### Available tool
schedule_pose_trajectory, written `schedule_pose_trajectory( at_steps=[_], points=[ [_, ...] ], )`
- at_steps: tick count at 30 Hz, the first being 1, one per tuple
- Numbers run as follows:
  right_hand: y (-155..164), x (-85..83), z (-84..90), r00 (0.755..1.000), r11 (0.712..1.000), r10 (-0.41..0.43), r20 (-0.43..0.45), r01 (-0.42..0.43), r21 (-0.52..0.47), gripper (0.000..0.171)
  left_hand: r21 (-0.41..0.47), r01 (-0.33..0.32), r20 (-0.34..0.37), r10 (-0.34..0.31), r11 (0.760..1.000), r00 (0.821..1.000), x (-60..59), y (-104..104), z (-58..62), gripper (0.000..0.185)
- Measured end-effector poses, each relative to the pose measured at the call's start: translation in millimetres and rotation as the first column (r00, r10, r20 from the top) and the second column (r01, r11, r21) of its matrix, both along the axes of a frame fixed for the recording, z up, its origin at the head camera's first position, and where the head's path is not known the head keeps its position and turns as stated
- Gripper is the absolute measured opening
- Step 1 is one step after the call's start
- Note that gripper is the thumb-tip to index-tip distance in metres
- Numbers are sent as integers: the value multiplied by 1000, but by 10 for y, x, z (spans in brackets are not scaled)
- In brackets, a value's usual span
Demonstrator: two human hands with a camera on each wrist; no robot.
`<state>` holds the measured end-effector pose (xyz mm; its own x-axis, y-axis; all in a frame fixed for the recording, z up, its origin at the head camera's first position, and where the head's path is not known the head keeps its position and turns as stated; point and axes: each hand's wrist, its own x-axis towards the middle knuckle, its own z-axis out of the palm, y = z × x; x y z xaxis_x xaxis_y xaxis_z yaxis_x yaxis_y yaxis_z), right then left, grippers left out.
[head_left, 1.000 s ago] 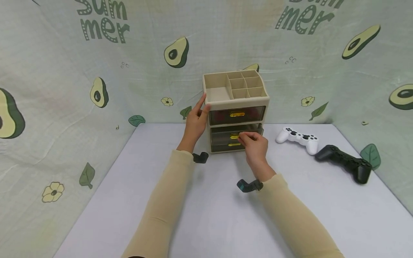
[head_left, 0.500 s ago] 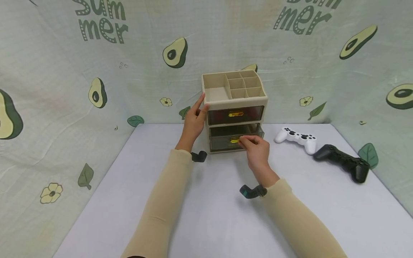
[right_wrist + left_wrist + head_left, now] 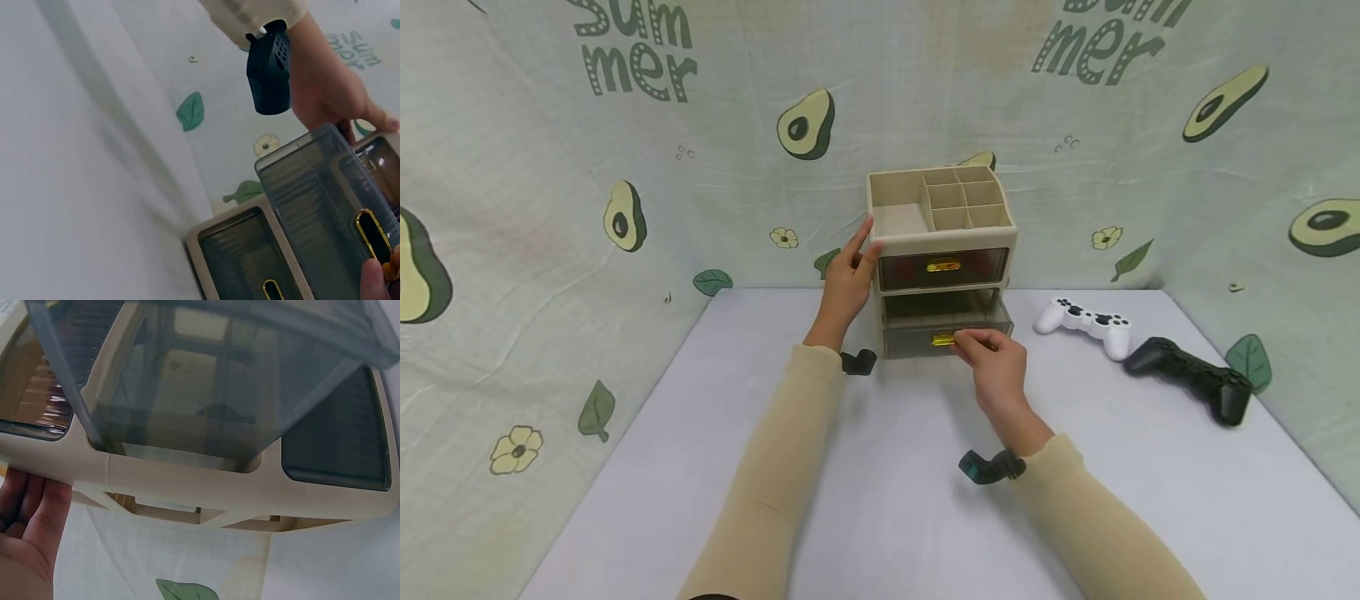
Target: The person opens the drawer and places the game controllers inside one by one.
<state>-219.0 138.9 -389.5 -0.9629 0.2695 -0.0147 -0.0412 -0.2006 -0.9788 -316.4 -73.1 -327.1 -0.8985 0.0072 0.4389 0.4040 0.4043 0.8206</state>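
Lower drawer (image 3: pixel 946 327) of beige organiser (image 3: pixel 942 250), at table's (image 3: pixel 880 500) rear centre, stands partly drawn out; R hand (image 3: pixel 996 367) pinches its gold handle (image 3: pixel 943 338); L hand (image 3: pixel 847 279), fingers straight, braces cabinet's left side; upper drawer (image 3: pixel 943 267) closed; controllers untouched.

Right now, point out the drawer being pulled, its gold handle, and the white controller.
lower drawer (image 3: pixel 913 337), head view, on its smoky front panel left of the handle.
gold handle (image 3: pixel 942 338), head view, on the part showing beside the right hand's fingertips.
white controller (image 3: pixel 1086 321), head view, on its middle body.
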Motion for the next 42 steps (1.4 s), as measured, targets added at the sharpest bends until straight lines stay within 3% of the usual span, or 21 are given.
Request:
schedule_pose_trajectory(
  at_steps=[15, 22, 28, 37, 42],
  points=[
    [48, 150, 19, 998, 999, 28, 63, -31, 38, 27, -6, 12, -11, -12, 1000, 1000, 11, -6, 5, 48],
    [56, 162, 4, 998, 997, 41, 55, -45, 68, 29, -10, 3, -12, -3, 1000, 1000, 6, -6, -2, 51],
    [101, 179, -7, 997, 984, 73, 12, -74, 161, 29, -8, 9, -17, -9, 1000, 1000, 5, -5, -3, 50],
    [309, 254, -4, 990, 901, 141, 2, -129, 414, 32, -8, 6, -20, -6, 1000, 1000, -2, 6, -10, 50],
    [495, 272, -14, 983, 812, 182, 31, -168, 558, 32, -15, 2, -27, -2, 1000, 1000, -6, 3, -19, 51]
  ],
)
